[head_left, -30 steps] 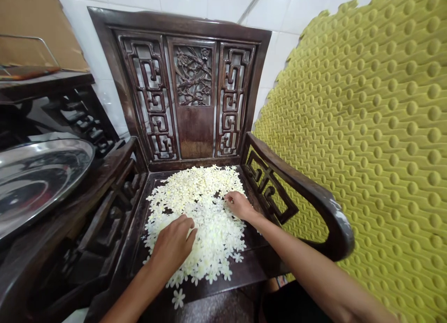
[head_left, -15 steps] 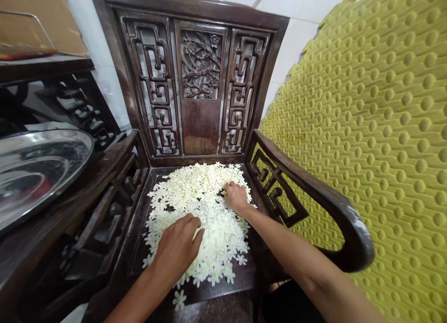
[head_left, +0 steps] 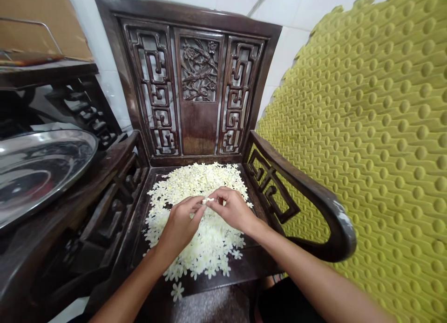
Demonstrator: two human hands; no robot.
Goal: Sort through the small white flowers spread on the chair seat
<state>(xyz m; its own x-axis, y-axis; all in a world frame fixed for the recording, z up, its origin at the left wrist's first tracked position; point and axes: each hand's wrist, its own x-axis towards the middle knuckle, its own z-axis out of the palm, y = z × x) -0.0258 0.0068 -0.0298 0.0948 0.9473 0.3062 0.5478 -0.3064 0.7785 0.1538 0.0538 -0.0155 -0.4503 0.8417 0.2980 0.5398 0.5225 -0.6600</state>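
Observation:
A heap of small white-and-cream flowers (head_left: 209,241) lies on the dark wooden chair seat (head_left: 240,269), with one loose flower (head_left: 177,291) near the front edge. My left hand (head_left: 179,225) and my right hand (head_left: 231,210) hover over the heap, their fingertips nearly meeting. Between those fingertips is a small white flower (head_left: 208,200), pinched by both hands. The hands hide the middle of the heap.
A carved dark wood backrest (head_left: 199,90) and armrests enclose the seat. A shiny steel tray (head_left: 38,174) sits on the left beyond the armrest. A dimpled yellow-green foam mat (head_left: 366,127) leans on the right, with white tiles behind.
My hands have come together over the heap from either side. My left hand has risen off the flowers, and a small flower now shows between the fingertips.

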